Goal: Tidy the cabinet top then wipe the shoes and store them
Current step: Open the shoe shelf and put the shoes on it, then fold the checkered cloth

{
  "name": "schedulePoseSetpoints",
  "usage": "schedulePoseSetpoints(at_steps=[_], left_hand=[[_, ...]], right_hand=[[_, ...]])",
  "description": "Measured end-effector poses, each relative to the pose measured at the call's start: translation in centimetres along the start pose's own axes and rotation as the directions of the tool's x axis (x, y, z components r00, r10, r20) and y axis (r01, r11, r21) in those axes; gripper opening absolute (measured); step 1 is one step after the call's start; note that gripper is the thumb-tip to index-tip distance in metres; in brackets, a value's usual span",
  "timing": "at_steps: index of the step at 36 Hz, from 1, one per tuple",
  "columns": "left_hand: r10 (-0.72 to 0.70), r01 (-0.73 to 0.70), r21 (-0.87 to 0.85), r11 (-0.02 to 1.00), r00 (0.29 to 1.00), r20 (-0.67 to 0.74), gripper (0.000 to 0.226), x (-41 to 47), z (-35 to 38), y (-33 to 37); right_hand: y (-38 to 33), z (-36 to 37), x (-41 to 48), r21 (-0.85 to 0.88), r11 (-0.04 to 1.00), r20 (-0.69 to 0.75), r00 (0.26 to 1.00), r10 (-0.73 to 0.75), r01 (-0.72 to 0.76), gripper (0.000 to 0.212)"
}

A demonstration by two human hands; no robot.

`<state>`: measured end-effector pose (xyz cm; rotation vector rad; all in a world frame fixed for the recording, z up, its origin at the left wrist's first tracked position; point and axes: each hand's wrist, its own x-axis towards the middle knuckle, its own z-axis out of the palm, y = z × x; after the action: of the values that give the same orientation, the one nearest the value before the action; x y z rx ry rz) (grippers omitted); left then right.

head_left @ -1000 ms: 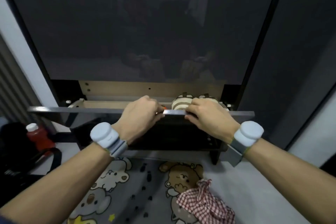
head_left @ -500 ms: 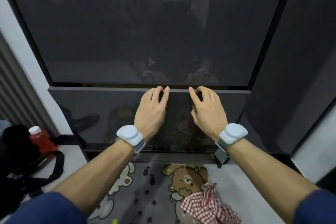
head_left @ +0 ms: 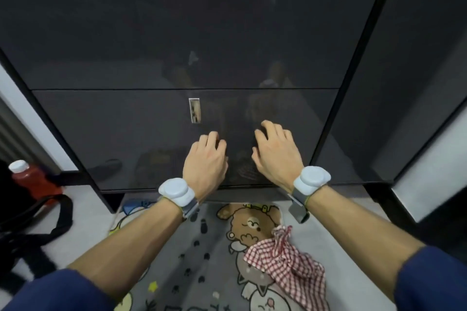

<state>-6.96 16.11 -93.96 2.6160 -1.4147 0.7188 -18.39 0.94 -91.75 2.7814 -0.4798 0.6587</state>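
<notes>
dim indoor light, faint reflections on the glossy dark cabinet front (head_left: pixel 126 129), wide-angle bending at edges.

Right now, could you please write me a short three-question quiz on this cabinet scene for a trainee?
1. True or false: the lower cabinet panel is closed.
2. Where does the checked cloth lie? A. on the cartoon mat; B. over the red bottle; C. hooked on the silver handle.
3. Which hands rest against that panel?
Key: 1 true. 2 A. 3 both, the left hand and the right hand.
</notes>
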Motion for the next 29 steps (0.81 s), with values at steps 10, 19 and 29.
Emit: schedulePoseSetpoints(at_steps=[10,19,29], left_hand=[[-0.039,0.142,-0.097,0.985,0.734,0.678,0.055,-8.6,8.9,3.3],[-0.001,0.15,-0.066,0.986,0.412,0.911,0.124,-14.5,15.8,4.0],[0.004,0.247,-0.077,0.966,0.284,0.959,0.136,-15.8,18.3,4.6]], right_hand=[[-1.7,7.5,-9.5,0.069,0.996,0.696,0.712,-0.094,0.065,0.053],[-0.8,13.5,-17.5,0.08,0.997,0.93,0.36,-0.073,-0.005,0.079],[-0.2,16.1,-16.3,0.097,0.995,0.926,0.37,-0.075,-0.04,0.046]])
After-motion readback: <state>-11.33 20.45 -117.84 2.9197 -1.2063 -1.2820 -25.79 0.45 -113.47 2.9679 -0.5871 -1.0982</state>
